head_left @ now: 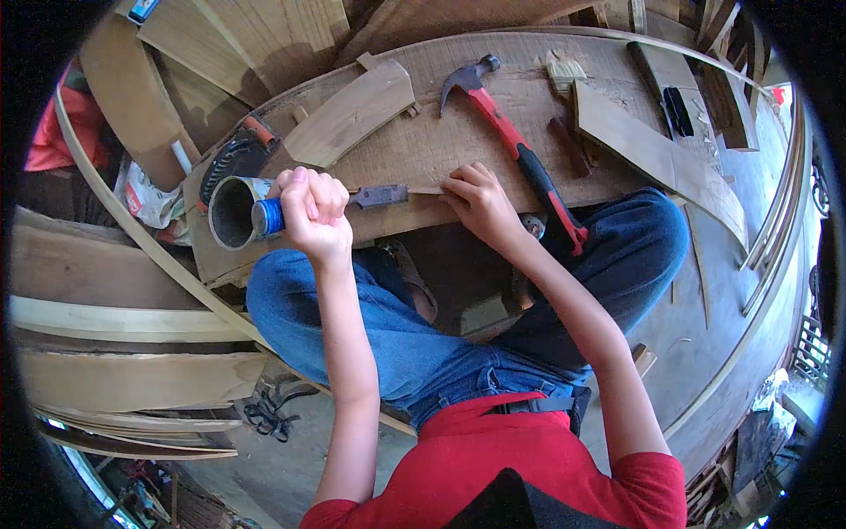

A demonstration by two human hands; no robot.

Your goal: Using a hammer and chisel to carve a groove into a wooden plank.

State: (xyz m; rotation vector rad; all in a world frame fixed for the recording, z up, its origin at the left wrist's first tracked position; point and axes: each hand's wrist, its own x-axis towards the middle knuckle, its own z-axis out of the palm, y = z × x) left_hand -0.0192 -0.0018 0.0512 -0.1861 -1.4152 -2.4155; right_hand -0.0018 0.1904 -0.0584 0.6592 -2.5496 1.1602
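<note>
My left hand (313,207) is closed in a fist around a chisel. Its blue handle end (268,217) shows left of the fist, and its flat metal blade (381,196) points right. Between the fingertips of my right hand (478,201) is a thin sliver of wood (426,189) that reaches left to the blade's tip. Both hands are over the near edge of a thick wooden plank (441,141). A red and black claw hammer (507,132) lies on the plank beyond my right hand, its handle angled toward my knee.
An open cylinder (232,216) and a coiled dark strap (231,167) sit by the plank's left end. A curved wood block (352,115) lies at the back. To the right are a brush (564,75), a curved board (656,159) and a dark-edged wooden piece (674,97). Boards (132,379) are stacked left.
</note>
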